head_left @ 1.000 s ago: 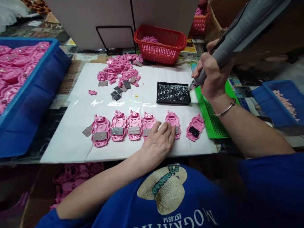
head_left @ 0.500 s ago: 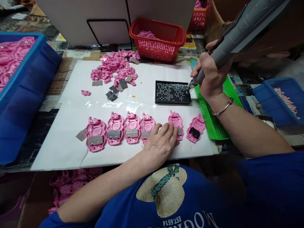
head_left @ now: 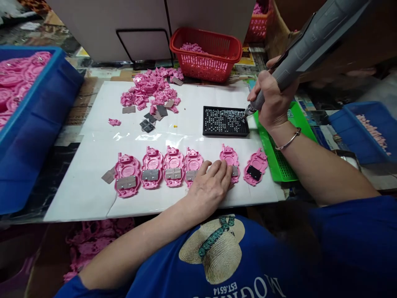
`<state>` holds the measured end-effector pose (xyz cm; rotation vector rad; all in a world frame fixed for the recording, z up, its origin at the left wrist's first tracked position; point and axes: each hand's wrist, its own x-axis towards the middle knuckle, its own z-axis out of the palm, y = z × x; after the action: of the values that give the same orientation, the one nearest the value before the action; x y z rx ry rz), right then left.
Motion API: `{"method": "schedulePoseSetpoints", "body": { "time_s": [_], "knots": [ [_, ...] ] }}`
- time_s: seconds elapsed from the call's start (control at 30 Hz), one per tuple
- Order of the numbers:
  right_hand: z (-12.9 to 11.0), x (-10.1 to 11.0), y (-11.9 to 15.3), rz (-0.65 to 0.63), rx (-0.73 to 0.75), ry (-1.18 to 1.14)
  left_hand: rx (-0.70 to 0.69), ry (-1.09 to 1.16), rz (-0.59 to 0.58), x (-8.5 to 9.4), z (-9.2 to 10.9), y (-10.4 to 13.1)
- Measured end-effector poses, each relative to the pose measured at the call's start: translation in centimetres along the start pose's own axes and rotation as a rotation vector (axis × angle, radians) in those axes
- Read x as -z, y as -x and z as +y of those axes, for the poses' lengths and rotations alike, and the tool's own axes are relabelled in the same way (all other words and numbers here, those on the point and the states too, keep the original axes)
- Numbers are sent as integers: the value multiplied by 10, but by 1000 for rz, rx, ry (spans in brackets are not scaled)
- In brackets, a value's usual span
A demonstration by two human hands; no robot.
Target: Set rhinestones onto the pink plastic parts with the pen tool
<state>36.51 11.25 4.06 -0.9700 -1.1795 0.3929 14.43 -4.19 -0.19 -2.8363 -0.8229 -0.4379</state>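
Note:
My right hand (head_left: 274, 97) is wrapped round a grey electric screwdriver (head_left: 288, 68), whose tip touches the right part of a black tray of small screws (head_left: 226, 121). Palm down, my left hand (head_left: 209, 188) lies with its fingers spread over the row, its fingertips on a pink shell (head_left: 229, 155) with a grey plate. Left of it several more pink shells (head_left: 152, 157) lie in the row, each with a grey plate. At the right end sits a pink shell holding a black piece (head_left: 254, 172).
Behind are a heap of pink parts (head_left: 149, 89), loose grey plates (head_left: 128, 109) and a red basket (head_left: 204, 68). A blue bin (head_left: 62, 95) stands left; a green tray (head_left: 281, 165) and blue box (head_left: 350, 128) are right.
The view has shifted slightly. My right hand and the screwdriver have moved a little to the left, the tip still at the screw tray. My left hand has barely moved.

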Motion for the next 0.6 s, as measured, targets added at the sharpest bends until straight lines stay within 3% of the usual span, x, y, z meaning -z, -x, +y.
{"method": "schedulePoseSetpoints", "body": {
  "time_s": [0.27,0.43,0.6],
  "knots": [
    [-1,2,-3,-15,-7,58,-1,6,-15,2,-2,-1],
    [-32,-2,0,-41,23,-98,1,20,16,4,-2,-4],
    [-67,-18,29,-101,24,-331,10,35,-7,5,-2,-5]
  ]
}}
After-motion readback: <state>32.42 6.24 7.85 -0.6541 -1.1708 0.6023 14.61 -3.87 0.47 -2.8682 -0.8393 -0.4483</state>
